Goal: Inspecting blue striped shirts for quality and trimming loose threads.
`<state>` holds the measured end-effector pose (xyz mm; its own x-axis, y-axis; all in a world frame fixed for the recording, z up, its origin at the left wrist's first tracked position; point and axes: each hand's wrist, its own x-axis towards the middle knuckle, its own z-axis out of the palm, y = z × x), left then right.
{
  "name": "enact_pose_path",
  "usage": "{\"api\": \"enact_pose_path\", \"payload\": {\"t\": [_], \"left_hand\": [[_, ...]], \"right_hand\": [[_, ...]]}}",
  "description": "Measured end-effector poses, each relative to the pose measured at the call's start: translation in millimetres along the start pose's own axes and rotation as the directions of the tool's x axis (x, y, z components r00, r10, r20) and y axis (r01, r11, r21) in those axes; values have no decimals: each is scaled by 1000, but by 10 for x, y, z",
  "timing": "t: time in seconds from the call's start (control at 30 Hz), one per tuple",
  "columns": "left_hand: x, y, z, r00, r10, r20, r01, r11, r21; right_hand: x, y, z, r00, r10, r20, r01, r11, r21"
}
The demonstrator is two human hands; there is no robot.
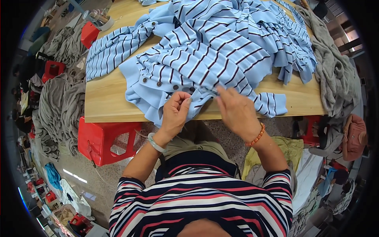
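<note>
Wooden worktop (106, 98), one heap of light-blue striped knitwear (221, 43) spread across most of it; how many garments make up the heap I cannot tell. Along the near placket, four brown buttons (159, 83) in a row, plus two more on a cuff further back.

Left hand (175, 112): fingers pinched on the blue hem at the worktop's front edge, just beside the button row. One pale bangle (155, 144) on that wrist.

Right hand (237, 112): fingers closed on the striped fabric and on something thin and dark at the fingertips, too small to make out. One orange bead bracelet (256, 136) on that wrist. The two hands sit close together, not touching.

Grey knit garments (335, 71) draped over the worktop's right end; another grey pile (59, 110) on the floor to the left. Red plastic stools: one (102, 140) under the worktop's near-left corner, two more (53, 69) further back on the left.
</note>
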<state>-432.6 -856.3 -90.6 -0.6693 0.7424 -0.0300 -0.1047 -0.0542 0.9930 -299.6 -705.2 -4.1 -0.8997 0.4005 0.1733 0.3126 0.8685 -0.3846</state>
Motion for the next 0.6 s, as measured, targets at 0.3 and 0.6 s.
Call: {"api": "enact_pose_path", "payload": {"t": [0.3,0.6], "left_hand": [[-6,12,-121,999,-26,37,28,998,-55],[-44,10,61,994,97,-43,-98,994,-41]], "right_hand": [[236,410,-219,969,128,-213,-180,952,-247],[-148,-166,5,993,-114,-10,114,993,18]]}}
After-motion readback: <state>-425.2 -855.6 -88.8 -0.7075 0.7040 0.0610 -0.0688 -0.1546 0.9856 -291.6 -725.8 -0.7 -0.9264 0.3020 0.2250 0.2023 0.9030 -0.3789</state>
